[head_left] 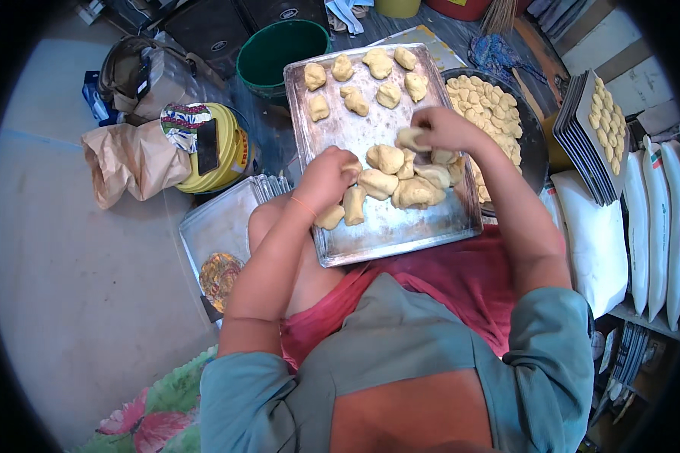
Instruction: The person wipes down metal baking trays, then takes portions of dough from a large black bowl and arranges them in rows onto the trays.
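Note:
A metal baking tray (400,234) rests across my lap, tilted slightly. Several lumps of pale yellow dough (389,94) stand in spaced rows over its far part. Nearer to me, more dough pieces (419,193) lie heaped together. At the heap's left side my left hand (326,179) is closed around a small dough piece (350,172), mostly hidden by the fingers. Over the heap's right end, my right hand (447,128) grips another dough piece (410,138) between thumb and fingers.
Right of the tray, a large dark round pan (535,143) holds many small dough pieces. A green bucket (279,53) stands beyond, and a yellow tub (221,151) with a phone on top sits left. Stacked trays (582,143) and white sacks (593,234) line the right side.

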Motion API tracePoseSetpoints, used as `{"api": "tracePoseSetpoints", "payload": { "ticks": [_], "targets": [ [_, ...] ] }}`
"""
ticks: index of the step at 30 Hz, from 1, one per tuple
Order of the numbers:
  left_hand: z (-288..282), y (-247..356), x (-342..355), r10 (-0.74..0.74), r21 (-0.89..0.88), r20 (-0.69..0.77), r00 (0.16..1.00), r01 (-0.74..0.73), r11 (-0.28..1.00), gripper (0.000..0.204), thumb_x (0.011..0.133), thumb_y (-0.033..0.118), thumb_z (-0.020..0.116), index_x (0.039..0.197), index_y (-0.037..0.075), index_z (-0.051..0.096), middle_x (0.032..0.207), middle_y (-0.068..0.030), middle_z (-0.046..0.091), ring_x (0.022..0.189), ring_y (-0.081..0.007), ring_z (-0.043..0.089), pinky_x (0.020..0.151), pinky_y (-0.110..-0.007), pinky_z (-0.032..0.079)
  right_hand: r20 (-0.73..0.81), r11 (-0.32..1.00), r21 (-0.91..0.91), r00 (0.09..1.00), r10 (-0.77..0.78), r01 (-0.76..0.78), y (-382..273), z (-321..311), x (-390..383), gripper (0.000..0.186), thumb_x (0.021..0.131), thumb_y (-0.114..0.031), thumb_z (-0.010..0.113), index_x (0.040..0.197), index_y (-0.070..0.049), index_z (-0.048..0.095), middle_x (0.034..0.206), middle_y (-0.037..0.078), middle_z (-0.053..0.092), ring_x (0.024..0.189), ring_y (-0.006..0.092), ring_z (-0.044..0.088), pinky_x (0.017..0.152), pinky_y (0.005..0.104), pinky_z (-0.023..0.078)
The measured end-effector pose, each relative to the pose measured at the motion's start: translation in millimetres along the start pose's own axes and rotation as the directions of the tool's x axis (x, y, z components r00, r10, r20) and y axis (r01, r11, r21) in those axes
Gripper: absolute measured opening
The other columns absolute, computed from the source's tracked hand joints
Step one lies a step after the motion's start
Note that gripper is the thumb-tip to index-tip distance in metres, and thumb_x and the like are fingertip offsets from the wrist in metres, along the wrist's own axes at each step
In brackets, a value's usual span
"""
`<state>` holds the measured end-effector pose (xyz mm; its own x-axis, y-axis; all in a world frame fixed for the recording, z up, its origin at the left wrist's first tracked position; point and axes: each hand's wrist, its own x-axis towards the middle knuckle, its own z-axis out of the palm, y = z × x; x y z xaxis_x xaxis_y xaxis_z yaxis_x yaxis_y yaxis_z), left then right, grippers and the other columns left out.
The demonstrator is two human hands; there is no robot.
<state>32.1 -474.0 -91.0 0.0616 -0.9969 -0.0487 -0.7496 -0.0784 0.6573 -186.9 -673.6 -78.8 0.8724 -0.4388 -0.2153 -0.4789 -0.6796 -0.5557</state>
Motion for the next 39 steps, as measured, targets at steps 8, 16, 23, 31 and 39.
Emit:
{"api": "tracePoseSetpoints", "payload": {
  "ticks": [8, 16, 23, 31, 39],
  "targets": [
    [-1, -34, 23, -0.058, -0.075, -0.417, 0.907, 0.029, 0.997, 0.032, 0.079, 0.016, 0.069, 0.107, 0.0, 0.066, 0.102, -0.0188, 0.061, 0.091, -0.0325, 0.063, 0.084, -0.037, 0.05, -0.185, 0.982, 0.178, 0.978, 0.094, -0.061, -54, 37, 34, 0.04, 0.079, -0.031, 0.075, 0.1, -0.002, 0.058, 0.085, 0.013, 0.065, 0.078, 0.0234, 0.063, 0.069, 0.0362, 0.049],
    [-7, 0, 29, 0.087, 0.352, -0.406, 0.91, 0.068, 0.934, 0.037, 0.081, 0.021, 0.068, 0.115, 0.006, 0.065, 0.112, -0.0126, 0.06, 0.104, -0.0314, 0.058, 0.088, -0.041, 0.046, -0.095, 0.927, 0.372, 0.995, -0.022, 0.056, -41, 36, 7, 0.036, 0.07, -0.02, 0.075, 0.098, -0.002, 0.063, 0.084, 0.013, 0.066, 0.079, 0.0223, 0.064, 0.071, 0.0337, 0.049],
    [16, 5, 58, 0.203, 0.292, -0.033, 0.979, -0.185, 0.938, 0.031, 0.084, 0.025, 0.063, 0.113, 0.015, 0.067, 0.124, -0.0073, 0.059, 0.116, -0.0308, 0.052, 0.099, -0.046, 0.034, -0.362, 0.85, 0.527, 0.905, 0.222, 0.002, -6, 22, 15, 0.031, 0.076, -0.01, 0.069, 0.105, -0.001, 0.065, 0.084, 0.012, 0.066, 0.08, 0.0235, 0.064, 0.074, 0.0329, 0.051],
    [27, 7, 48, 0.372, 0.229, -0.052, 0.927, -0.351, 0.908, 0.03, 0.076, 0.023, 0.069, 0.103, 0.011, 0.069, 0.127, -0.0062, 0.055, 0.13, -0.0279, 0.039, 0.104, -0.047, 0.022, -0.501, 0.932, 0.359, 0.832, 0.237, -0.049, -6, 35, 11, 0.032, 0.071, -0.014, 0.077, 0.1, -0.003, 0.066, 0.108, 0.018, 0.062, 0.094, 0.0294, 0.063, 0.077, 0.0354, 0.052],
    [7, 17, 32, 0.307, 0.078, 0.106, 0.946, -0.316, 0.946, 0.023, 0.074, 0.025, 0.073, 0.085, 0.006, 0.065, 0.123, -0.0063, 0.058, 0.132, -0.028, 0.037, 0.105, -0.047, 0.018, -0.284, 0.973, -0.078, 0.931, -0.229, 0.216, -33, 25, -19, 0.027, 0.07, -0.014, 0.078, 0.092, -0.005, 0.067, 0.094, 0.01, 0.064, 0.095, 0.0291, 0.059, 0.084, 0.0379, 0.046]
  ]
}}
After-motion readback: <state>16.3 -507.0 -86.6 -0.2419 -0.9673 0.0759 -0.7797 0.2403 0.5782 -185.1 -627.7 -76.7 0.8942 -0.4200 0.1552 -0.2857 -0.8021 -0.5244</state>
